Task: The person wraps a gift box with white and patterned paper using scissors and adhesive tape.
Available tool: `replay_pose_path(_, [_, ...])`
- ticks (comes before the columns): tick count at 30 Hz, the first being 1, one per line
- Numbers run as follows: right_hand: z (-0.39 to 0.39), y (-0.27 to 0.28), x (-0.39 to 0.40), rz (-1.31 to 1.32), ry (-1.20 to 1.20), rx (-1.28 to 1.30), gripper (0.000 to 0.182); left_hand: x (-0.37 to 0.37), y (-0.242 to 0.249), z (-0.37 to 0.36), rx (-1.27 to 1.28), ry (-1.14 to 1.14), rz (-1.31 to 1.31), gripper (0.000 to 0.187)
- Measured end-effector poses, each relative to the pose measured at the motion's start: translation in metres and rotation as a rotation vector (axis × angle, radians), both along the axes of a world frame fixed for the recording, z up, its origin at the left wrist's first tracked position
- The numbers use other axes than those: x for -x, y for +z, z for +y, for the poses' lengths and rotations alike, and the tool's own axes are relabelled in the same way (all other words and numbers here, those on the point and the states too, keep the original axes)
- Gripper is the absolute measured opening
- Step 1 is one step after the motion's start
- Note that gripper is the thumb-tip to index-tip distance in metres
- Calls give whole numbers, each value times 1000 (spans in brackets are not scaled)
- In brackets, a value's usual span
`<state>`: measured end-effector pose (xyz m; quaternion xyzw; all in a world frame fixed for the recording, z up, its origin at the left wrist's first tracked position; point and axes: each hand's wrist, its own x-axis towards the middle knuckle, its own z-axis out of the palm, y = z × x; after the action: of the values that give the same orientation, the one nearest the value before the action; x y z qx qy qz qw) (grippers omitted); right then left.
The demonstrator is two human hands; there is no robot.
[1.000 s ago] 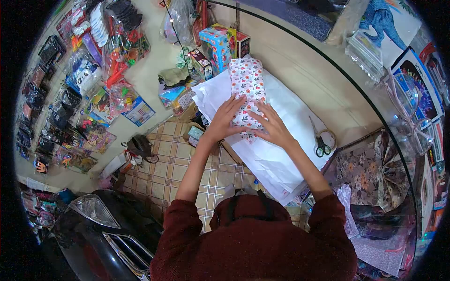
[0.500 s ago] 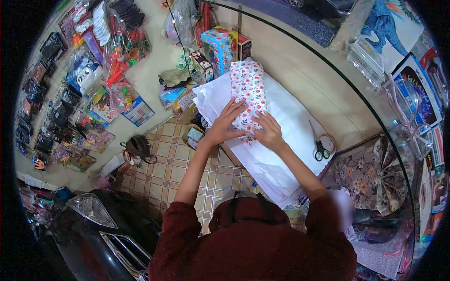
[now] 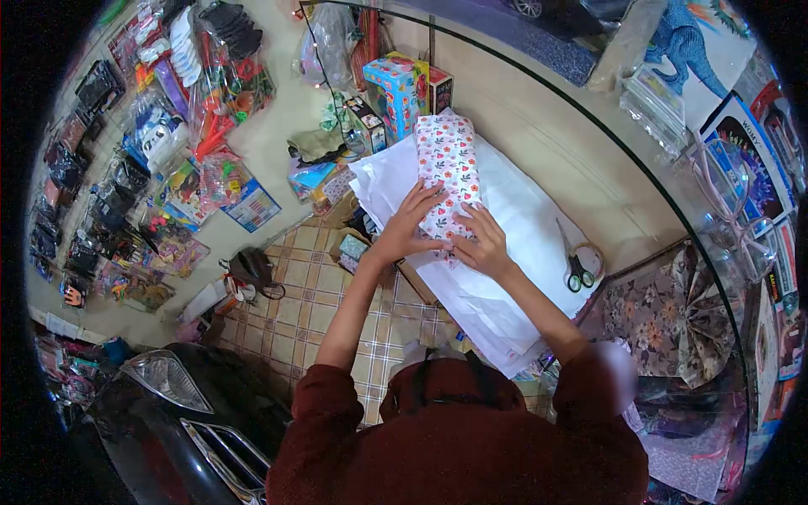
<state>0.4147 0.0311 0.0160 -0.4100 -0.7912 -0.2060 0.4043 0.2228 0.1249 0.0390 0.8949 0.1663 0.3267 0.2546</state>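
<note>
A long parcel in white paper with red flowers and dark leaves [image 3: 448, 156] lies on a stack of white paper sheets [image 3: 522, 219]. My left hand [image 3: 410, 225] grips its near left side, the fingers along the edge and the thumb reaching across the near end. From the right, my right hand [image 3: 481, 240] holds the same end, its fingers bent over the paper and its thumb close to the left one. The hands partly hide the parcel's near end. To the right of them, scissors with dark green handles [image 3: 579, 275] rest on the sheets beside a roll of tape [image 3: 594, 257].
Toy boxes [image 3: 392, 94] stand behind the parcel by the wall. A glass edge [image 3: 623, 143] curves along the right. On the left, packaged goods [image 3: 160, 135] hang on the wall above a tiled floor [image 3: 311, 278], with a black vehicle front [image 3: 202, 404] at lower left.
Both hands stay at the parcel's near end, with only slight finger movement; the right fingers look a little more bent. The whole view has shifted slightly.
</note>
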Motion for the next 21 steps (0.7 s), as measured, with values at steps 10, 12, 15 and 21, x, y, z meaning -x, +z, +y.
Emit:
replay_pose_path(10, [-5, 1, 1, -36, -87, 79, 12, -3, -11, -2, -76, 88, 26, 78])
replay_pose_path(12, [-6, 5, 0, -11, -62, 125, 13, -5, -12, 0, -97, 103, 28, 77])
replay_pose_path(15, [-8, 8, -6, 61, 11, 214, 21, -6, -14, 0, -108, 117, 6, 75])
replay_pose_path(21, [3, 33, -10, 204, -24, 408, 53, -6, -15, -1, -98, 146, -32, 69])
